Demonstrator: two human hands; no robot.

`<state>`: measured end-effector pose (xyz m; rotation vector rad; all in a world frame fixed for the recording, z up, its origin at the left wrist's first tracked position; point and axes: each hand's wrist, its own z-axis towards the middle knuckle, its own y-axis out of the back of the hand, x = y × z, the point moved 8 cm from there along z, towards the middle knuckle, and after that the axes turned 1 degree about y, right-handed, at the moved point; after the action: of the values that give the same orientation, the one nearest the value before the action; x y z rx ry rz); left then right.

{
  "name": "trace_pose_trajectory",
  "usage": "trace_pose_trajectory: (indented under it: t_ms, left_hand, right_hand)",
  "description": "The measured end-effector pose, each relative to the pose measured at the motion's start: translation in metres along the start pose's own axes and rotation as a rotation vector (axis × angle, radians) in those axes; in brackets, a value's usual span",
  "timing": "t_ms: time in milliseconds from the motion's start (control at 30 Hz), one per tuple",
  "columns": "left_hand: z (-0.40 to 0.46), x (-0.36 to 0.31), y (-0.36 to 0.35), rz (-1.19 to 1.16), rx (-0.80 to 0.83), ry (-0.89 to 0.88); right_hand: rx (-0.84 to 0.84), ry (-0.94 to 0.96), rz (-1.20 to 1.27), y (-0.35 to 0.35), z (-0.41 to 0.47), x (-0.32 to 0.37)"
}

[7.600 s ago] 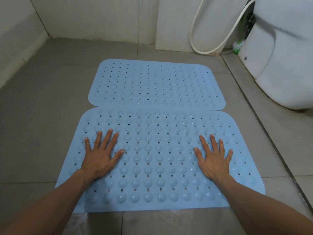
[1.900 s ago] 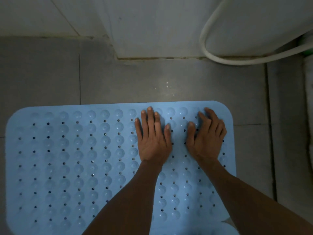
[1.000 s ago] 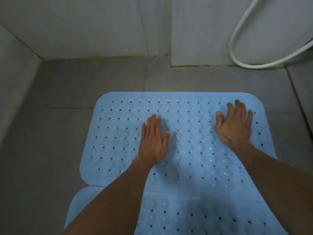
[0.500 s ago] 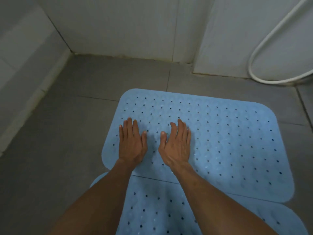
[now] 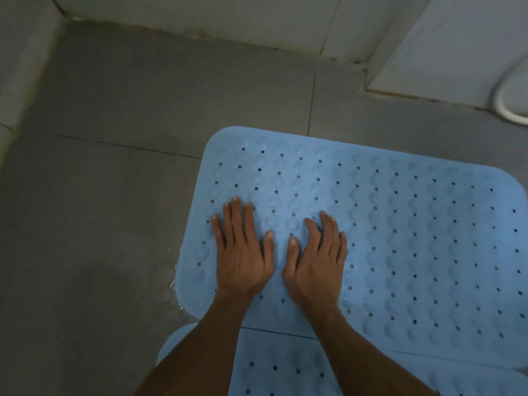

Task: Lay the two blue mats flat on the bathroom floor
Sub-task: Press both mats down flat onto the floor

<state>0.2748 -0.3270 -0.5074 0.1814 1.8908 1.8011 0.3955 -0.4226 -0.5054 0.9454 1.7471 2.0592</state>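
Two light blue rubber mats with bumps and small holes lie flat on the grey tiled floor. The far mat (image 5: 400,238) fills the right half of the view. Only the far edge of the near mat (image 5: 280,364) shows at the bottom, touching the far one. My left hand (image 5: 243,252) rests palm down near the far mat's left edge, fingers together. My right hand (image 5: 317,261) lies flat right beside it, thumbs nearly touching. Neither hand grips anything.
Grey floor tiles (image 5: 114,195) stretch to the left and behind the mat. White tiled walls (image 5: 200,12) close the back and left. A white hose loop (image 5: 505,110) hangs low at the right edge. A little water glints along the mat's left edge (image 5: 174,281).
Both hands have slid leftward across the far mat, from its right corner to its left side. The view has swung left with them, and the right hand has closed in beside the left.
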Motion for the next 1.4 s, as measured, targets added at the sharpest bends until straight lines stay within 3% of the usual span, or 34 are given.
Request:
trace_pose_trajectory:
  t_ms: [500, 767, 867, 1167, 1400]
  left_hand:
    - [0.004, 0.000, -0.004, 0.114, -0.030, -0.039]
    - [-0.005, -0.015, -0.003, 0.244, 0.016, -0.012]
    - [-0.015, -0.059, -0.006, 0.189, 0.018, -0.002]
    - [-0.043, -0.268, -0.064, 0.005, 0.070, -0.214]
    - [-0.039, -0.304, -0.090, 0.034, 0.105, -0.260]
  right_hand:
    - [-0.009, -0.021, 0.021, -0.001, 0.005, 0.003]
    - [-0.082, -0.036, 0.358, 0.013, 0.008, -0.013]
    - [-0.144, -0.060, 0.464, 0.042, 0.001, -0.059]
    - [-0.079, -0.150, 0.047, 0.100, 0.004, -0.281]
    - [-0.056, -0.116, 0.025, 0.099, 0.020, -0.308]
